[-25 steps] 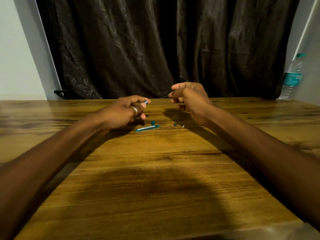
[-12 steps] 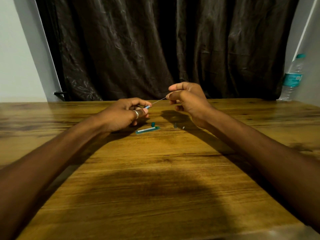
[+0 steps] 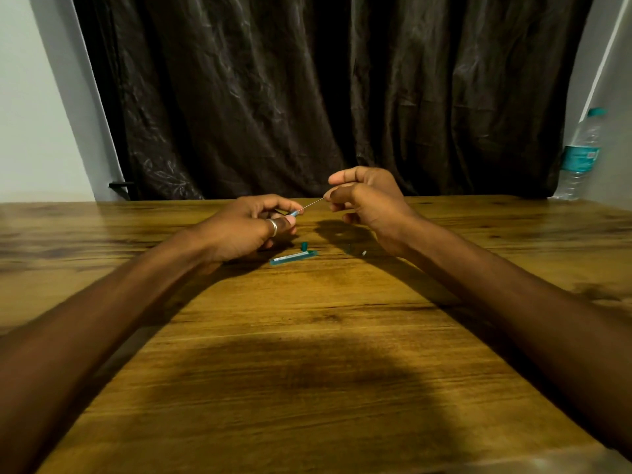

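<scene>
Table point(image 3: 307, 336) middle, off edges: left hand point(image 3: 239, 230), right hand point(image 3: 369, 206) pinch rod point(image 3: 313, 202).

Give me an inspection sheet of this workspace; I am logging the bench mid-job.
Surface: wooden table, shadow across its near middle.
Job's things: thin rod spans between both hands; blue piece at its left end.
Clutter: teal case, teal cap and two small bits lie on the table.
Hands: left hand, wearing a ring, pinches the blue piece; right hand pinches the rod's other end.
Cables: nothing seen.
Surroundings: dark curtain, water bottle at far right, pale wall.
</scene>
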`<control>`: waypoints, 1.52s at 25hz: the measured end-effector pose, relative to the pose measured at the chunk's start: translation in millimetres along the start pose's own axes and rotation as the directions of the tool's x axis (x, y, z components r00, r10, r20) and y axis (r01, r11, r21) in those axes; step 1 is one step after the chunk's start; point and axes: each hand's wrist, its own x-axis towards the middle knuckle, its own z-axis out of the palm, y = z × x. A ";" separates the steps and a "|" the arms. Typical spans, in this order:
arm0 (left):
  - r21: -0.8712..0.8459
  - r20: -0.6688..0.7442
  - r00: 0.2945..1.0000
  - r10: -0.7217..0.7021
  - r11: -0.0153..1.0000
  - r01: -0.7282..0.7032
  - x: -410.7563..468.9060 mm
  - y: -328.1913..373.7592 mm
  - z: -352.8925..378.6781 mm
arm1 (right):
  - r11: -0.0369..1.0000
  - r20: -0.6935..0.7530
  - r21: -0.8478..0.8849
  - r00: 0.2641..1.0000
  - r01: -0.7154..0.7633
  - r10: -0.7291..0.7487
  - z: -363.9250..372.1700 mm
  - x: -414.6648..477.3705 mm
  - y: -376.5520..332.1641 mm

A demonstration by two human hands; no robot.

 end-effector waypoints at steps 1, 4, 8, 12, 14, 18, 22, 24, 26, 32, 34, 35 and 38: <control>0.002 0.004 1.000 0.001 1.000 -0.001 0.0 0.2 0.0 | 1.000 -0.002 -0.001 1.000 0.003 -0.003 0.4 -0.1 -0.1; -0.003 0.007 1.000 -0.001 1.000 0.001 -0.9 1.4 -0.4 | 1.000 -0.021 -0.006 1.000 0.013 -0.013 -0.3 0.4 0.1; 0.010 0.009 1.000 -0.011 1.000 0.011 -2.3 3.3 -1.0 | 1.000 -0.038 -0.002 0.999 0.016 -0.016 -2.5 1.2 0.9; -0.005 0.015 1.000 -0.011 1.000 0.011 -2.2 2.1 -2.1 | 1.000 -0.046 0.007 0.999 0.020 -0.020 -3.5 1.9 0.6; -0.007 0.017 1.000 -0.023 1.000 0.023 -1.2 0.4 -3.1 | 1.000 -0.054 0.002 0.998 0.019 -0.019 -2.6 2.3 0.7; 0.015 0.028 0.998 -0.049 0.999 0.049 -1.1 0.0 -3.9 | 0.999 -0.052 -0.020 0.998 0.025 -0.026 -1.2 1.1 0.8; 0.043 0.047 0.998 -0.045 0.998 0.043 -1.9 1.1 -4.2 | 0.999 -0.039 -0.015 0.999 0.033 -0.034 2.0 -2.2 -0.9; 0.041 0.053 0.998 -0.042 0.998 0.039 -0.7 0.1 -4.8 | 0.999 -0.017 -0.018 0.999 0.045 -0.045 4.4 -4.4 -1.3; 0.025 0.050 0.998 -0.038 0.999 0.036 1.2 -1.6 -4.6 | 0.998 0.012 -0.029 0.998 0.060 -0.060 6.7 -7.4 -1.3; -0.004 0.034 0.999 -0.036 0.999 0.036 7.1 -7.2 -2.0 | 0.993 0.069 -0.068 0.993 0.096 -0.092 12.9 -9.0 1.5; -0.016 0.035 0.999 -0.042 0.999 0.043 8.3 -7.4 -2.2 | 0.992 0.096 -0.069 0.991 0.103 -0.096 13.5 -9.1 1.9; -0.019 0.036 0.998 -0.043 0.999 0.043 8.7 -7.4 -2.0 | 0.991 0.106 -0.071 0.989 0.109 -0.101 13.6 -9.1 2.1; -0.041 0.028 0.999 -0.037 0.998 0.038 9.3 -8.0 -1.9 | 0.988 0.121 -0.067 0.984 0.138 -0.129 14.7 -9.3 2.8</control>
